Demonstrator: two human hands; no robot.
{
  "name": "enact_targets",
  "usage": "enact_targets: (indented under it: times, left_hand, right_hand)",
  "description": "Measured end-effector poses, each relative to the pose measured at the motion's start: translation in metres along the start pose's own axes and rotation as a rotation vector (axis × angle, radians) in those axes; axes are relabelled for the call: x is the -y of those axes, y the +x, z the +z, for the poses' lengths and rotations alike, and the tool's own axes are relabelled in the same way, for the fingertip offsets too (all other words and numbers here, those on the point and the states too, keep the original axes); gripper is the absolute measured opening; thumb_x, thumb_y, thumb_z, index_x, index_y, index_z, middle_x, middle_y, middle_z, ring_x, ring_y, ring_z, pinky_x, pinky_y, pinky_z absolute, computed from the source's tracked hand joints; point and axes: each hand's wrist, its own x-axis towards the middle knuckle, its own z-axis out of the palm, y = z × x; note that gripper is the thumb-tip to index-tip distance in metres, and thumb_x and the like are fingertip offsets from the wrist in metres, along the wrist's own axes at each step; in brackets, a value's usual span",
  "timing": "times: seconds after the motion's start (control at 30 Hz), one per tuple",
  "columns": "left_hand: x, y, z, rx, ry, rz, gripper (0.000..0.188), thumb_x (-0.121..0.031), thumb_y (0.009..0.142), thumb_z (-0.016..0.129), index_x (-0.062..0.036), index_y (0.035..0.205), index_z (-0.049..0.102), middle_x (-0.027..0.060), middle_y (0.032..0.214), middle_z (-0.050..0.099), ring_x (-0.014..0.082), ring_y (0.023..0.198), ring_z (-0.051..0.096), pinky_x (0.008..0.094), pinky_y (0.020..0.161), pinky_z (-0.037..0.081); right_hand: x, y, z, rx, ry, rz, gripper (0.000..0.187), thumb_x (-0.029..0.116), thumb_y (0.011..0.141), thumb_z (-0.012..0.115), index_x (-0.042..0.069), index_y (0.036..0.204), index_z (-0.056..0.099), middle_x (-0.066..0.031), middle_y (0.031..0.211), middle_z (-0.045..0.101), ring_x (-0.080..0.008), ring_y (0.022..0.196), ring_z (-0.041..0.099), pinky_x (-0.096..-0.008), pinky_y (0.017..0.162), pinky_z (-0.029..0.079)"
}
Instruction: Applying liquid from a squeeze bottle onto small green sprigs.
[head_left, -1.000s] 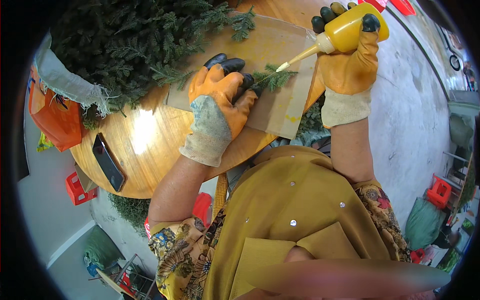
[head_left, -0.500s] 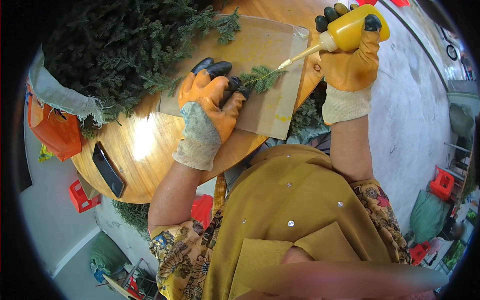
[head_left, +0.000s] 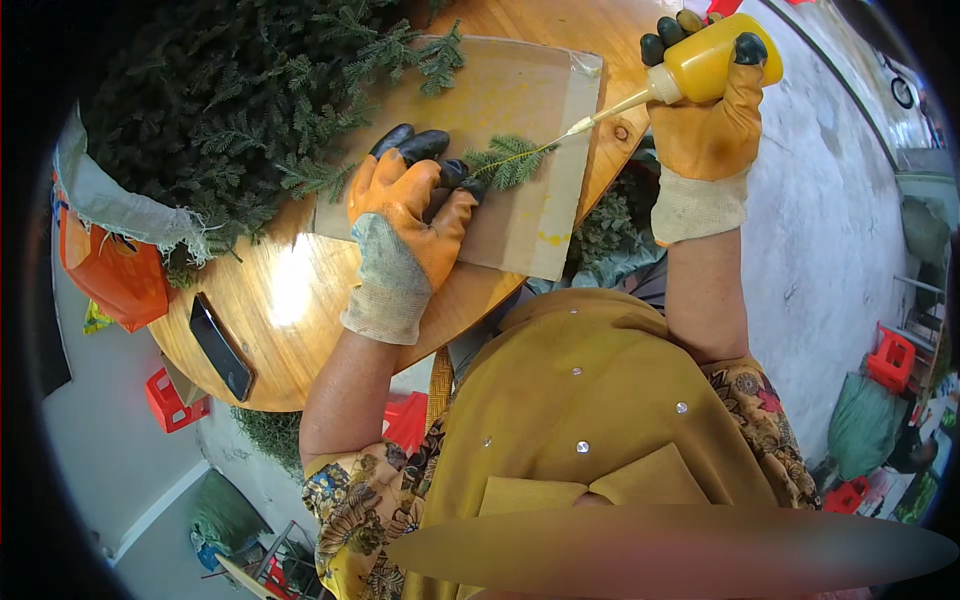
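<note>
In an orange work glove with dark fingertips, my left hand (head_left: 412, 205) pinches the stem end of a small green fir sprig (head_left: 510, 163) above a cardboard sheet (head_left: 545, 205). A thin yellow line of liquid runs along the sprig's middle. My right hand (head_left: 705, 130), gloved the same way, is wrapped round a squeeze bottle (head_left: 718, 58) full of yellow liquid. The bottle is tilted, its long nozzle pointing down and left. A fine thread of liquid joins the nozzle tip to the sprig's right end.
A big heap of fir branches (head_left: 230, 110) covers the table's far left, spilling from a pale woven sack (head_left: 130, 200). An orange bag (head_left: 110, 265) hangs beside it. A dark phone (head_left: 220, 345) lies on the round wooden table (head_left: 285, 350). Red stools (head_left: 175, 400) stand on the floor.
My left hand and the sprig have shifted slightly left. The bottle has moved a little right, and its nozzle tip is farther from the sprig, with a liquid thread stretched between.
</note>
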Motion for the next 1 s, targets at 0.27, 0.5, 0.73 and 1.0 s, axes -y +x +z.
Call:
enact_targets:
  times: [0.27,0.5,0.73,1.0]
  left_hand:
    - [0.005,-0.006,0.005,-0.048,-0.022,0.051,0.020,-0.001,0.078,0.076,0.0004,0.098,0.071,0.0153,0.122,0.068,0.0352,0.117,0.062,0.0423,0.099,0.052]
    - [-0.012,0.002,-0.004,-0.109,0.074,0.246,0.018,-0.001,0.079,0.075,-0.0024,0.098,0.073,0.0149,0.122,0.069,0.0357,0.119,0.061,0.0436,0.095,0.051]
    - [-0.059,0.024,0.011,-0.132,0.023,0.574,0.024,-0.025,0.077,0.084,-0.0104,0.093,0.074,0.0127,0.121,0.071,0.0402,0.118,0.062,0.0501,0.092,0.050]
    - [-0.046,0.020,0.013,-0.093,-0.069,0.427,0.046,-0.025,0.072,0.086,-0.0153,0.115,0.071,0.0093,0.117,0.068,0.0413,0.118,0.060,0.0536,0.095,0.047]
  right_hand:
    - [0.013,0.005,-0.014,0.123,0.064,0.062,0.037,0.028,0.100,0.060,0.007,0.130,0.059,-0.0129,0.111,0.068,-0.0301,0.094,0.064,-0.0404,0.069,0.054]
    - [0.068,0.036,-0.045,0.244,0.233,0.111,0.040,0.028,0.102,0.058,0.003,0.133,0.060,-0.0165,0.116,0.070,-0.0313,0.091,0.066,-0.0366,0.062,0.054]
    - [0.114,0.033,-0.047,0.148,0.259,0.097,0.044,0.029,0.099,0.063,0.001,0.132,0.061,-0.0198,0.125,0.068,-0.0348,0.108,0.064,-0.0491,0.091,0.051]
    - [0.129,0.057,-0.109,0.309,0.431,0.299,0.048,0.032,0.092,0.074,-0.002,0.125,0.064,-0.0223,0.125,0.068,-0.0377,0.120,0.061,-0.0586,0.114,0.042]
